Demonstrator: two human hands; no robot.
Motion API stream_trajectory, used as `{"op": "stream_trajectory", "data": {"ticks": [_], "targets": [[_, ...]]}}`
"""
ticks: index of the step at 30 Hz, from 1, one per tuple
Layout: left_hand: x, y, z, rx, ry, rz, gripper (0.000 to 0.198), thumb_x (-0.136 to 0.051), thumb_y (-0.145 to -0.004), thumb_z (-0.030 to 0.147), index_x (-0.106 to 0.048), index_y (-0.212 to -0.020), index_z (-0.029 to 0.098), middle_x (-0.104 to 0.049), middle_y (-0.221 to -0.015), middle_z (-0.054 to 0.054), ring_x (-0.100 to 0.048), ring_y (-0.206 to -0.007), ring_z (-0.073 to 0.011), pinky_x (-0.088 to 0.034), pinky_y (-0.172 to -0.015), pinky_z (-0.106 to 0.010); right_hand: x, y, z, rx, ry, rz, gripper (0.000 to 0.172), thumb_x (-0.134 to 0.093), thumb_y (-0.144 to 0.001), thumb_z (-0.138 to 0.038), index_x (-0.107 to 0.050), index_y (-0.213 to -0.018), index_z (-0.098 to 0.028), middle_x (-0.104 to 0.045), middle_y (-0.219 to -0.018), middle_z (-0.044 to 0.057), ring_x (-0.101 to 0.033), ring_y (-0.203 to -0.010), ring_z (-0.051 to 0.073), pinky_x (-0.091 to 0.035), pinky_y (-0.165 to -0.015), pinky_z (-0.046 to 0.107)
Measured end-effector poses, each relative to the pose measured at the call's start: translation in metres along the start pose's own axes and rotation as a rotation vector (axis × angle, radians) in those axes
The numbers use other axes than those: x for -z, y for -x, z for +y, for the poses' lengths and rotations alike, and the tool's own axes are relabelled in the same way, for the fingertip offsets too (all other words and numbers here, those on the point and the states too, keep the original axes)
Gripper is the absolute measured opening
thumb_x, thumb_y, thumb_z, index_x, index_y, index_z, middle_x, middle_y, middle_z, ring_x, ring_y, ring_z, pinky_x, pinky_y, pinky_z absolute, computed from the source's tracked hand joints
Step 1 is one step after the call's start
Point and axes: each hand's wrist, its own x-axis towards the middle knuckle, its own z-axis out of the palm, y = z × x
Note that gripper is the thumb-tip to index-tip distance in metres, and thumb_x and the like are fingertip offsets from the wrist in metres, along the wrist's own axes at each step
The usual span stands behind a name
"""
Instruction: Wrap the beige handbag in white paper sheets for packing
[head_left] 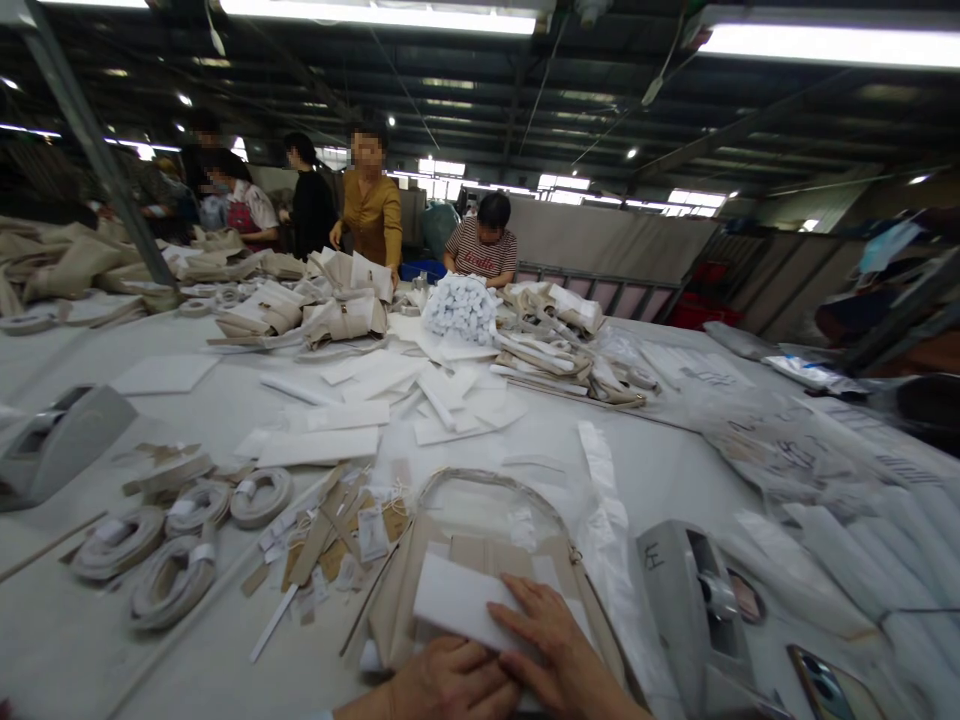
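Two hands rest on a white rectangular sheet [454,600] atop a beige fabric bag [396,612]: right hand [551,640] flat-fingered, left hand [450,685] fingers curled.

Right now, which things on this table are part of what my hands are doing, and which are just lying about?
In hand:
- white flat rectangular sheet, touched by left hand and right hand
- beige fabric bag beneath it

Lying about:
- coiled white straps
- grey tape dispenser
- brown card tags
- heap of white rolls
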Motion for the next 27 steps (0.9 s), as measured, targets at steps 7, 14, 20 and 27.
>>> {"op": "stream_trajectory", "data": {"ticks": [7, 14, 20, 27], "targets": [[-0.008, -0.008, -0.003, 0.029, -0.049, 0.248, 0.014, -0.046, -0.093, 0.017, -0.060, -0.095, 0.016, -0.067, -0.092, -0.003, -0.062, -0.085, -0.0141, -0.046, -0.076, -0.029, -0.017, 0.006, 0.016, -0.014, 0.072, 0.143, 0.039, -0.054, -0.090, -0.040, -0.057, -0.128, -0.031, -0.049, -0.139, 0.012, -0.048, -0.126, 0.032, -0.043, -0.100, 0.056], [-0.007, -0.006, -0.008, 0.045, -0.103, 0.253, 0.017, -0.044, -0.093, 0.015, -0.061, -0.095, 0.016, -0.068, -0.095, -0.005, -0.062, -0.082, -0.0147, -0.046, -0.076, -0.031, -0.035, 0.009, 0.030, -0.040, 0.150, 0.277, 0.039, -0.051, -0.092, -0.042, -0.057, -0.128, -0.029, -0.050, -0.138, 0.012, -0.049, -0.125, 0.031, -0.046, -0.100, 0.053], [-0.006, 0.003, -0.015, 0.101, -0.122, 0.237, 0.018, -0.043, -0.095, 0.020, -0.060, -0.098, 0.018, -0.068, -0.091, -0.001, -0.061, -0.082, -0.0163, -0.043, -0.088, -0.037, -0.041, 0.009, 0.038, -0.060, 0.140, 0.321, 0.040, -0.048, -0.093, -0.044, -0.055, -0.130, -0.030, -0.052, -0.137, 0.010, -0.051, -0.123, 0.029, -0.048, -0.099, 0.050], [0.011, 0.024, -0.018, 0.160, -0.149, 0.068, 0.027, -0.050, -0.091, 0.036, -0.056, -0.116, 0.027, -0.066, -0.104, -0.003, -0.059, -0.097, -0.0219, -0.035, -0.100, -0.046, -0.035, 0.011, 0.031, -0.064, 0.112, 0.325, 0.040, -0.046, -0.095, -0.043, -0.054, -0.131, -0.027, -0.050, -0.139, 0.010, -0.048, -0.126, 0.028, -0.045, -0.102, 0.049]]}}
